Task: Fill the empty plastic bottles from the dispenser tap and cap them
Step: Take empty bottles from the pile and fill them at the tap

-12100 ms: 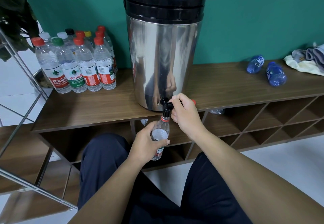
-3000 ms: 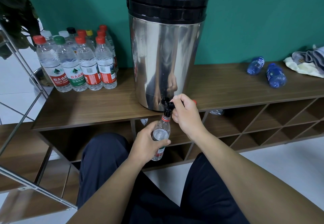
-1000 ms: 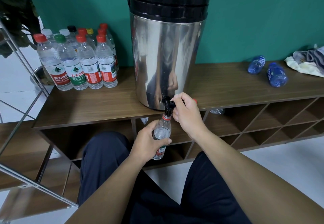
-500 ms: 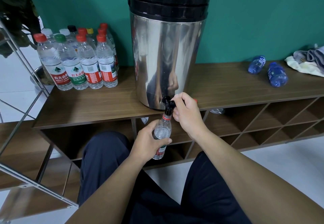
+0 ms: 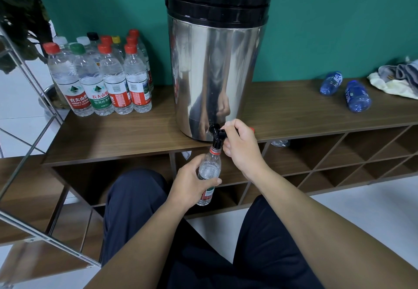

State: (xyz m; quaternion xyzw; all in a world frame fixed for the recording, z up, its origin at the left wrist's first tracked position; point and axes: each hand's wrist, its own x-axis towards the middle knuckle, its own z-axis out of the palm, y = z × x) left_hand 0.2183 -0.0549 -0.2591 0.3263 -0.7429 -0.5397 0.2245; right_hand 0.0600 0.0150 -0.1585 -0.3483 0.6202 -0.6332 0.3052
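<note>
A tall steel dispenser with a black lid stands on the wooden shelf top. Its black tap juts out at the front edge. My left hand grips a clear plastic bottle upright, its red-ringed neck right under the spout. My right hand is closed on the tap lever, and a red cap peeks out behind its fingers. Water fills the bottle up to about its shoulder.
Several capped bottles stand grouped at the shelf's left back. Two blue bottles lie on their sides at the right, next to crumpled cloths. Open cubbies run below the top. A metal rack and plant stand at left.
Both hands stay in the same place, left on the bottle and right on the tap. The water level in the bottle has risen a little.
</note>
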